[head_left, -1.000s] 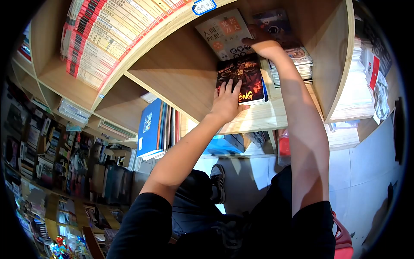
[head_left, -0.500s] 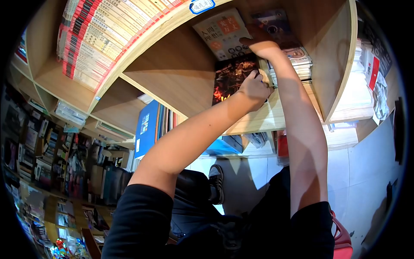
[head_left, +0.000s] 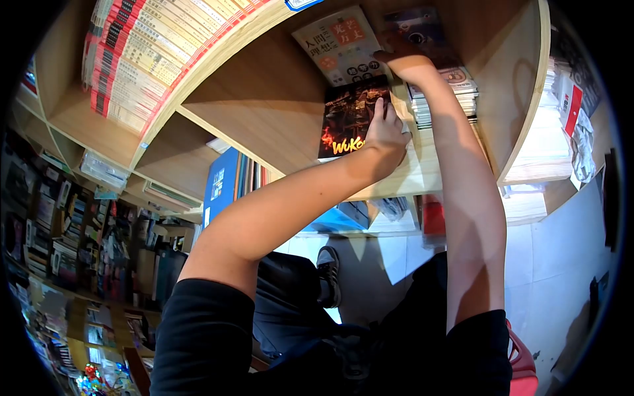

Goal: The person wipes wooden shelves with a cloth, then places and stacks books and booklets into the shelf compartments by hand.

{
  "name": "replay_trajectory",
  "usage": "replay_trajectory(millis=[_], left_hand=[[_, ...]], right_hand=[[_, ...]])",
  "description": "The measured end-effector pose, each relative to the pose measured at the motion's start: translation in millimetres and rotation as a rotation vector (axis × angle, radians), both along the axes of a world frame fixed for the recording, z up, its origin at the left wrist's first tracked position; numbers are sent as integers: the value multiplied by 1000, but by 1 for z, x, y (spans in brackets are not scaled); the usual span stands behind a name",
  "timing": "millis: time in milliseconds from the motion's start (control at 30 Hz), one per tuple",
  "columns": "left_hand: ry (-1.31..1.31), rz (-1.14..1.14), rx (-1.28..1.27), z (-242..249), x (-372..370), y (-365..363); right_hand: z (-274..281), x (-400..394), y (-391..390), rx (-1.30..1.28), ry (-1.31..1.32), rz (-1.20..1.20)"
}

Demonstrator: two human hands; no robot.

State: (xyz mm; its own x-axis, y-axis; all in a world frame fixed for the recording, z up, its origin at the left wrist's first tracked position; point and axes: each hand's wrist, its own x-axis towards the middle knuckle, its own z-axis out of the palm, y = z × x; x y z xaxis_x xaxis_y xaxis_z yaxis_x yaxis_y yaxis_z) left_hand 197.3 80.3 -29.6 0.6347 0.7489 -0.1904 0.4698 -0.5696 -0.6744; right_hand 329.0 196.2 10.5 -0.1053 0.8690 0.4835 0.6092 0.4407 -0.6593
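Dark book lies on the shelf, below the white book. Head view: I observe left hand, fingers bent at the dark book's right edge; right hand beside the white book, fingers shadowed. I cannot confirm either grip.

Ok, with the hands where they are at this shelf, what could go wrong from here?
The left hand is at the right edge of the dark book; an uneven push might skew it or slide it sideways.
The right hand is beside the light-coloured book behind it, so a careless move could knock that one askew.
The right forearm crosses the book stack, and might brush its upper books out of line.
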Motion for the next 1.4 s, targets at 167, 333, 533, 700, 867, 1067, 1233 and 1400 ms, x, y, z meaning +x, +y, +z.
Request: replay_trajectory(millis=[167, 333, 533, 700, 867, 1067, 1233, 1400], left_hand=[[-218, -123, 87, -5, -27, -2], [-402, -102, 221, 6, -59, -39], [-608, 241, -550, 69, -101, -166], [-527, 606, -486, 87, -200, -185], [-567, 917, -42, 103, -283, -154], [-417, 1147, 222, 82, -287, -105], [-322, 1195, 124, 85, -282, -82], [-173, 1148, 140, 79, -286, -70]], right_hand=[[8, 8, -3, -55, -36, -30], [-1, 6, 4, 99, 40, -87], [-21, 7, 32, 27, 50, -65], [-52, 23, 80, 322, -207, -19], [-57, 36, 92, 502, -404, -35], [-75, 43, 117, 424, -95, -23], [-39, 31, 72, 58, 63, 24], [-26, 22, 48, 40, -121, -113]])
